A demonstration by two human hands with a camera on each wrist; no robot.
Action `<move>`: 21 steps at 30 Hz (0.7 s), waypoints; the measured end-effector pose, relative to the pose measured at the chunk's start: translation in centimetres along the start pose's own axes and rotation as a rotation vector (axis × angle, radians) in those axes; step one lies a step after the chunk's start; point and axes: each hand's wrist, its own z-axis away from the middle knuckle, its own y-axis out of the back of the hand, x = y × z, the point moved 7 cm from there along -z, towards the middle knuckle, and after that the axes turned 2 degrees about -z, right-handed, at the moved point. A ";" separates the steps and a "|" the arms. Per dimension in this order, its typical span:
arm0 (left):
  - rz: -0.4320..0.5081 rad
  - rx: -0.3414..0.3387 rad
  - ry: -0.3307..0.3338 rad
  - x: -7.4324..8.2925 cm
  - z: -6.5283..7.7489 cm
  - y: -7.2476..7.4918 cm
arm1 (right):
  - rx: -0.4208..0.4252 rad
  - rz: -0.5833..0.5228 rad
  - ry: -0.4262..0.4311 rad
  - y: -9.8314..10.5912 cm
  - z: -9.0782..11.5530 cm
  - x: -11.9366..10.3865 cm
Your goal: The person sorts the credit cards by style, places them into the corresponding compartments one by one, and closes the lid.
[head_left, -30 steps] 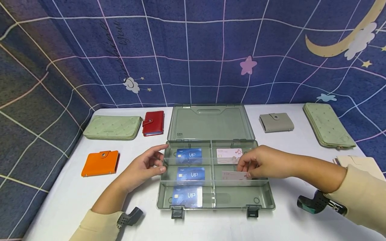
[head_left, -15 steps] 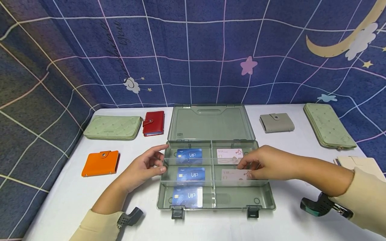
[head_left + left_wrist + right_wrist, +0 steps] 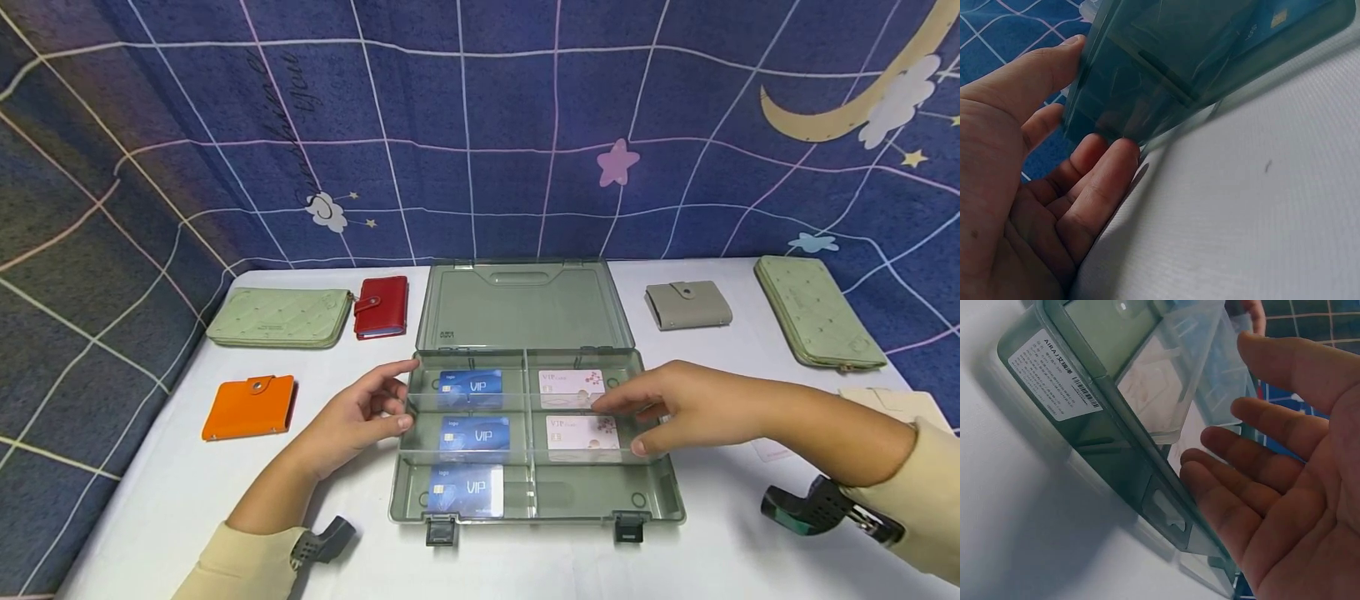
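A clear grey-green divided box (image 3: 585, 497) lies with its lid tipped back. My left hand (image 3: 367, 412) rests its fingertips against the box's left wall, fingers loosely bent; in the left wrist view its fingers (image 3: 1100, 194) touch the plastic side. Over the right column is my right hand (image 3: 686, 408), fingers spread and holding nothing. Beneath it a pink VIP card (image 3: 581, 433) lies in the middle right compartment, and another pink card (image 3: 566, 385) is in the one behind. Blue VIP cards (image 3: 474, 435) lie in the three left compartments.
Left of the box lie a green zip wallet (image 3: 277, 317), a red card holder (image 3: 384, 307) and an orange one (image 3: 250, 407). To the right are a grey card holder (image 3: 688, 304), another green wallet (image 3: 817, 312), a cream wallet (image 3: 896, 404) and a pale card (image 3: 772, 450).
My right hand has let go of the pink card, which now lies flat in the middle right compartment. Its fingers have parted and drawn slightly rightward. The left hand has stayed in place.
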 end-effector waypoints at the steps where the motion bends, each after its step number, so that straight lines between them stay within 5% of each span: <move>1: 0.000 0.001 0.000 0.0 0.0 0.0 | 0.011 -0.009 0.012 0.1 0.0 0.0; 11: 0.006 -0.010 -0.018 0.2 -0.2 -0.1 | 0.262 -0.001 0.098 2.3 2.6 1.8; 21: -0.007 0.002 -0.030 0.1 -0.1 -0.1 | 0.476 0.154 0.026 4.7 8.3 7.5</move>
